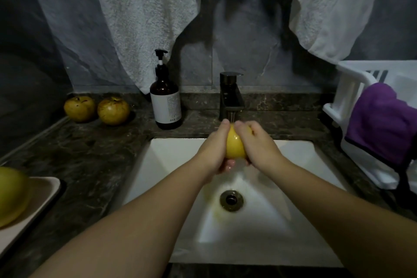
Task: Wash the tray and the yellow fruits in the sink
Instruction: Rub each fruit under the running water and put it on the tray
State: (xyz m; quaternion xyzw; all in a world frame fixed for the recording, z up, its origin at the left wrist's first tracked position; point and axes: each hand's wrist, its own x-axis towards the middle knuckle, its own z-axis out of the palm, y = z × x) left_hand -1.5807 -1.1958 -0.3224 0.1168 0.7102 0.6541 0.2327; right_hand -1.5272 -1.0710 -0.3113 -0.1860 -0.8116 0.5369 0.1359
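A smooth yellow fruit (235, 144) is held over the white sink (171, 156), right under the dark tap (231, 97), where water runs. My left hand (213, 151) grips it from the left and below. My right hand (257, 142) wraps it from the right, fingers curled over its top. A second yellow fruit (11, 194) lies on the beige tray (42, 194) at the left edge of the counter. Two more yellowish fruits (79, 108) (113, 110) with brown marks sit at the back left of the counter.
A brown pump bottle (165, 101) stands left of the tap. A white dish rack (352, 88) with a purple cloth (383, 122) draped over it fills the right side. White towels (144, 18) hang on the wall. The drain (231, 200) lies mid-basin.
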